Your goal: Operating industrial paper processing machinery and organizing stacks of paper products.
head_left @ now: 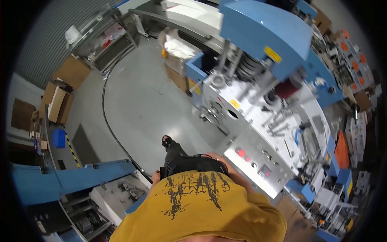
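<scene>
My left hand (155,176) shows only in part, low at the left edge of a black waist pouch (193,163) worn in front of my yellow shirt (197,205). My right hand (213,155) is at the pouch's upper right edge, mostly covered by it. The fingers of both hands are too hidden to show whether they hold anything. Just right of my right arm stands a metal control panel (258,168) with red buttons and black knobs. It belongs to a large blue and white machine (266,36).
Wrenches and other tools (280,125) lie on the machine's white top, with a handwheel (210,114) on its side. A black cable (104,105) crosses the grey floor. Cardboard boxes (60,103), a blue bin (58,138) and a blue beam (76,179) are to the left.
</scene>
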The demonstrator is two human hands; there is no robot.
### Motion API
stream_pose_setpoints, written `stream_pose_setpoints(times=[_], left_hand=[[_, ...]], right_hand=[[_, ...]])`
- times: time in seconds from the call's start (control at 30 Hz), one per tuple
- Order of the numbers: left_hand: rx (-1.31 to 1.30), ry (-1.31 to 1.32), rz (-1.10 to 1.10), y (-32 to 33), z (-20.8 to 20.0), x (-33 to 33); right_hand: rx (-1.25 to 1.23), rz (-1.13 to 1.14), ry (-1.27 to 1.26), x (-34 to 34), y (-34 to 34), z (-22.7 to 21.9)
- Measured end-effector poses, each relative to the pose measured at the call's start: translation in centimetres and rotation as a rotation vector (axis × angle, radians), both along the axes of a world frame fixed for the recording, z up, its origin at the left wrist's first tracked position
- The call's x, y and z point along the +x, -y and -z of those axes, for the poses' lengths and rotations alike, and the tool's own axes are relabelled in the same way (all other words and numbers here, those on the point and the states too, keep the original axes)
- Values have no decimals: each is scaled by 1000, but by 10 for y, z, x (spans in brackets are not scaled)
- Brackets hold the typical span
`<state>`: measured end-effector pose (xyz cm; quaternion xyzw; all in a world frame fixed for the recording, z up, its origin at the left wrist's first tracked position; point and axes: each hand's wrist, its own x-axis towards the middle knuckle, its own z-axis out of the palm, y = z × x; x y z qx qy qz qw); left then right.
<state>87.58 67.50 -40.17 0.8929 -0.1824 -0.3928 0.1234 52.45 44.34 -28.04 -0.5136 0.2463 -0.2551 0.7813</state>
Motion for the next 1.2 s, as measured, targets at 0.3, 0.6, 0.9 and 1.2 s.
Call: stream_pose_setpoints(times=[0.3,0.6,0.9,1.2], left_hand=[[26,73,32,62,-35,207],[-120,-333,-165,251,-82,387],[-477,-319,64,530,-157,543],[-568,-252,292,726,-220,630]], right_hand=[[-243,-421,-438,214,127,153],[-333,-187,-913,365,220,44],[-387,-167,-932,489,381,67],[-351,211,-842,584,519,3]])
